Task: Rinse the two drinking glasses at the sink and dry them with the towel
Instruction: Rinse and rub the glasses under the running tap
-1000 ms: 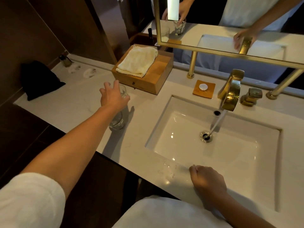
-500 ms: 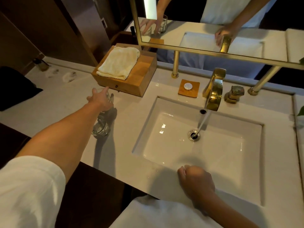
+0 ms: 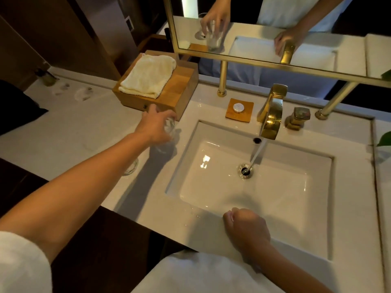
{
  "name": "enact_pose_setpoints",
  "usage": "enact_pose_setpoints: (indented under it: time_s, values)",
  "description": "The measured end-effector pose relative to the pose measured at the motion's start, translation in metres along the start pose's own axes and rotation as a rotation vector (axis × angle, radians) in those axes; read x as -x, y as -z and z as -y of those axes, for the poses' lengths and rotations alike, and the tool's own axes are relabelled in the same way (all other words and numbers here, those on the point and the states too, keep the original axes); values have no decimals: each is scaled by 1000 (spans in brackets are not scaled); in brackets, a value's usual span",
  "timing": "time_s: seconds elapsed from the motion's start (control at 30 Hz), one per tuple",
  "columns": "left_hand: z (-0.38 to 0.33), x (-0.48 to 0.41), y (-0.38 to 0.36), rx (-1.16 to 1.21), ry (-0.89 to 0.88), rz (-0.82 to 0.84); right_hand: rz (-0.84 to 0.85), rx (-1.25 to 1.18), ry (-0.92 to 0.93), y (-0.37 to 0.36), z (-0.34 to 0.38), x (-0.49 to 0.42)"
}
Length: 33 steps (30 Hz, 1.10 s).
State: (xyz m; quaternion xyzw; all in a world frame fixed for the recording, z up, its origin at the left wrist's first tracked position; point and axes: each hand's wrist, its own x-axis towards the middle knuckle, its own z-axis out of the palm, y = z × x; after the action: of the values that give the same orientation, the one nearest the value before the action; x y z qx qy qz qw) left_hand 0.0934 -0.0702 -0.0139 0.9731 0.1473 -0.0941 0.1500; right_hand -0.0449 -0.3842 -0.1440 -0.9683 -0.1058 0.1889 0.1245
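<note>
My left hand (image 3: 155,126) grips a clear drinking glass (image 3: 169,126) from above, just left of the sink (image 3: 211,204) and in front of the wooden box. A second clear glass (image 3: 131,167) stands on the counter, mostly hidden under my left forearm. A folded cream towel (image 3: 148,76) lies on the wooden box (image 3: 179,89). Water runs from the gold faucet (image 3: 271,115) into the drain (image 3: 245,170). My right hand (image 3: 246,228) rests as a closed fist on the sink's front rim, holding nothing.
A wooden dish with a round white soap (image 3: 239,108) sits behind the basin, next to a gold tap handle (image 3: 298,117). A gold-framed mirror (image 3: 275,39) stands on posts at the back. A black pouch (image 3: 14,106) lies at far left. A green leaf (image 3: 386,138) shows at the right edge.
My left hand has taken the far glass and carried it right, towards the sink, leaving the other glass on the counter. My right fist has stayed on the front rim.
</note>
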Motion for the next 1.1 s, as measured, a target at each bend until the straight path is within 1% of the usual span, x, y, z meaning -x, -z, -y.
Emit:
enact_pose_setpoints:
  time_s: [0.07, 0.13, 0.17, 0.23, 0.3, 0.37, 0.43, 0.5, 0.53, 0.6, 0.63, 0.7, 0.77, 0.83, 0.87, 0.9, 0.93, 1.03, 1.1]
  values:
    - [-29, 11, -13, 26, -87, 58, -9, 15, 7, -1, 1, 3]
    - [-59, 20, -32, 33, -153, 106, 49, 9, -14, 0, 0, 2]
    - [-73, 24, -43, 32, -183, 126, 115, -29, -35, 1, -2, -3]
    - [-99, 31, -66, 26, -241, 171, 302, -149, -79, 7, -4, -19]
    - [-124, 39, -89, 19, -288, 234, 472, -381, -161, 14, -14, -36]
    - [-147, 45, -109, 35, -321, 286, 568, -682, -360, 26, -29, -49]
    - [-165, 49, -123, 53, -341, 304, 545, -948, -543, 41, -47, -59]
    - [-177, 48, -130, 74, -355, 280, 467, -1210, -646, 56, -62, -67]
    - [-182, 47, -132, 90, -361, 258, 444, -1377, -665, 67, -64, -71]
    - [-189, 44, -135, 137, -372, 228, 400, -1744, -637, 83, -64, -80]
    - [-192, 43, -135, 163, -384, 224, 394, -1879, -608, 88, -63, -87]
    - [-198, 38, -132, 218, -404, 218, 413, -2025, -546, 100, -56, -100]
    - [-204, 31, -129, 272, -405, 190, 377, -2103, -546, 107, -49, -117]
    - [-204, 23, -128, 338, -407, 178, 310, -2120, -612, 111, -48, -130]
    - [-201, 19, -128, 361, -427, 172, 298, -2097, -659, 112, -50, -137]
    - [-196, 16, -127, 351, -485, 139, 310, -2084, -675, 112, -52, -143]
    - [-191, 13, -126, 300, -584, 70, 323, -2067, -676, 114, -53, -149]
    - [-178, 6, -127, 46, -955, -195, 389, -2069, -668, 114, -55, -166]
    - [-171, -3, -135, -190, -1126, -244, 380, -2041, -652, 110, -55, -172]
